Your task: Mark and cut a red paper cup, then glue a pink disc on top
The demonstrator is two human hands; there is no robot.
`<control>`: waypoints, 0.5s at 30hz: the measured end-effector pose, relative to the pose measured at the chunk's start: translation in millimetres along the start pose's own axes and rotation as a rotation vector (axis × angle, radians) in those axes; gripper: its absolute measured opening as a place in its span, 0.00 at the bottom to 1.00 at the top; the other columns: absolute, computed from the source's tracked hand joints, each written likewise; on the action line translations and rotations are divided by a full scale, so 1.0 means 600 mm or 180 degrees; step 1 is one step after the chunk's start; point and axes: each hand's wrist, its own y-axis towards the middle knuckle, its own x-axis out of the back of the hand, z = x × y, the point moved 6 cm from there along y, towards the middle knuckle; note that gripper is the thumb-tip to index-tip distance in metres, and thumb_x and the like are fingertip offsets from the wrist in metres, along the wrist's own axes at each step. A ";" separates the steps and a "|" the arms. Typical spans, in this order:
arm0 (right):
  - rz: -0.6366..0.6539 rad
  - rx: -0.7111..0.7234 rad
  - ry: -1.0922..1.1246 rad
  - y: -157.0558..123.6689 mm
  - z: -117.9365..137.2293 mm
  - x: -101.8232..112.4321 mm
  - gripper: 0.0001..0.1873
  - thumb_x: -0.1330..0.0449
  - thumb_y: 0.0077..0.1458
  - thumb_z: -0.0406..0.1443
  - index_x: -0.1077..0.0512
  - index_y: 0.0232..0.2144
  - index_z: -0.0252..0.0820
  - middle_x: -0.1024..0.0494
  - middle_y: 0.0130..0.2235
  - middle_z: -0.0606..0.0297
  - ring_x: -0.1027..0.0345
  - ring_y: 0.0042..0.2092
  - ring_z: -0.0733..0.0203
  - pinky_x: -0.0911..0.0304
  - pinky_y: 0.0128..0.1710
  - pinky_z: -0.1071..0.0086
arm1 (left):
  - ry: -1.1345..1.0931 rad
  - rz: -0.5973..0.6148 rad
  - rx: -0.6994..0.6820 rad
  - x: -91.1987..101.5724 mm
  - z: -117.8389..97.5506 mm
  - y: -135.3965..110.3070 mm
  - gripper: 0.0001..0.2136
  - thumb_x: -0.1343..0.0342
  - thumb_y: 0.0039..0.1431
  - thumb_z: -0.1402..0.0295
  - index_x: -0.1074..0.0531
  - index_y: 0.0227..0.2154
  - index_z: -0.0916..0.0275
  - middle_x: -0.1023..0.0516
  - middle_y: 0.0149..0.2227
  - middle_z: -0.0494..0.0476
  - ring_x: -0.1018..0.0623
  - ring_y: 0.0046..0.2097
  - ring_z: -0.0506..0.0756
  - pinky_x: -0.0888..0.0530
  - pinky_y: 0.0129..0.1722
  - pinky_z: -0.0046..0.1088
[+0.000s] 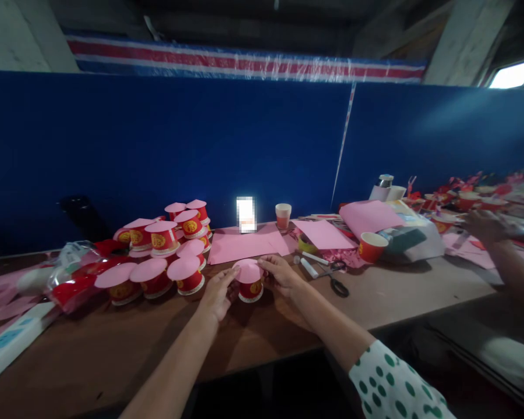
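The left hand (220, 291) and right hand (282, 274) each pinch one edge of a pink paper cone (248, 271). The cone is positioned over an inverted red cup (250, 291) on the table (157, 355); whether the two are joined cannot be determined from this view. Left: a group of cone-topped cups (187, 274). Behind: flat pink sheets (233, 245). Right: a white tube (308, 268), black-handled scissors (339, 287) and an upright red-and-white cup (372, 248).
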 end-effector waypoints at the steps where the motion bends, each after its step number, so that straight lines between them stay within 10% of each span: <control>1: -0.0002 -0.0012 0.0001 0.000 -0.001 0.000 0.20 0.31 0.34 0.43 0.35 0.24 0.39 0.36 0.15 0.78 0.44 0.16 0.74 0.51 0.16 0.79 | 0.0003 -0.0002 0.0005 0.001 0.000 0.000 0.08 0.35 0.42 0.70 0.28 0.26 0.64 0.27 0.20 0.48 0.29 0.20 0.44 0.32 0.20 0.18; 15: -0.0033 -0.0011 -0.0075 -0.002 -0.004 0.001 0.21 0.31 0.32 0.44 0.33 0.25 0.39 0.35 0.17 0.76 0.43 0.19 0.73 0.48 0.19 0.78 | 0.0056 -0.0068 0.0086 0.010 0.012 0.010 0.10 0.35 0.40 0.69 0.28 0.28 0.64 0.27 0.20 0.48 0.30 0.20 0.44 0.33 0.19 0.17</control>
